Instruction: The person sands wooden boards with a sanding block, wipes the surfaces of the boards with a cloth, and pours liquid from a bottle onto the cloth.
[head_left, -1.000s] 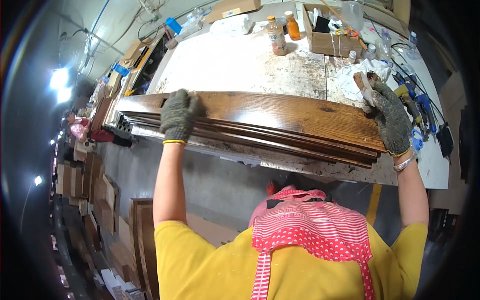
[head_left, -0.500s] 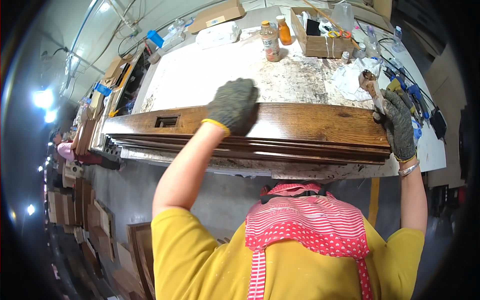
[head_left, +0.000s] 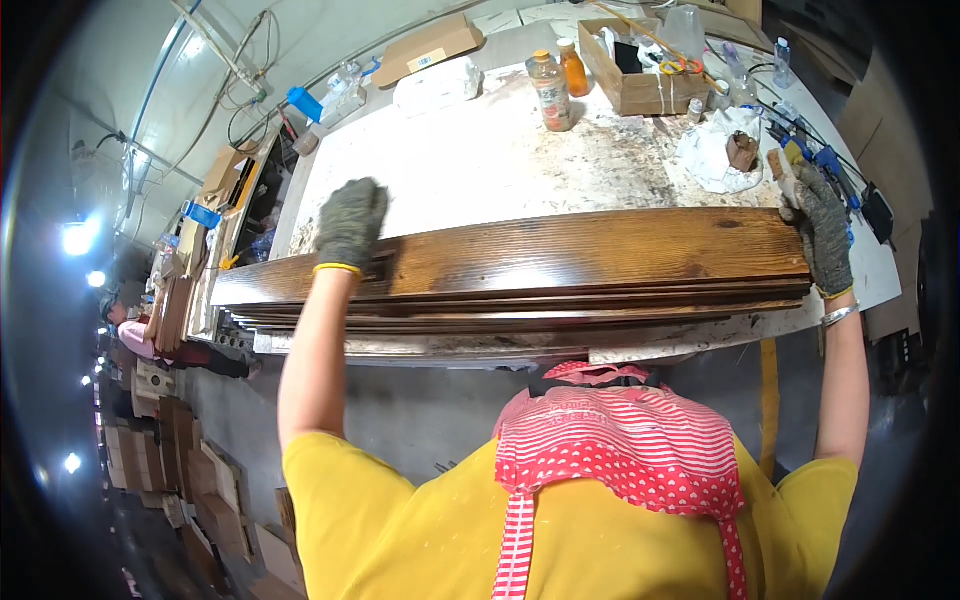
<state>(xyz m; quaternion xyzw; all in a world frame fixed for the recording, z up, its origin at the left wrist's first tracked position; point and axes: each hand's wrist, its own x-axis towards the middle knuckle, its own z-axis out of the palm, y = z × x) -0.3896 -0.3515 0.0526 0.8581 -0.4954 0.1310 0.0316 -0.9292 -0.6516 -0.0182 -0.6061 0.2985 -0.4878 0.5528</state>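
Note:
A long, dark-stained wooden board [head_left: 590, 248] lies across the near side of the table, on top of several similar boards [head_left: 530, 308]. Both my hands wear grey-green knit gloves with yellow cuffs. My left hand [head_left: 350, 225] reaches over the left part of the top board, its back facing up and nothing seen in it. Whether its palm presses on the wood is hidden. At the board's right end, my right hand [head_left: 826, 230] is closed around the edge. A tan strip [head_left: 778, 168] shows by its fingertips; I cannot make out whether it is held.
Behind the boards is a stained white table [head_left: 430, 160]. Two orange-capped bottles [head_left: 550, 92] and an open wooden box [head_left: 648, 92] stand at the back. A crumpled white cloth [head_left: 708, 160], tools and cables lie at the right. Another person [head_left: 135, 335] works at far left.
My left hand has moved left along the top board, from near its middle towards its left end. My right hand stays at the right end. The view has shifted slightly.

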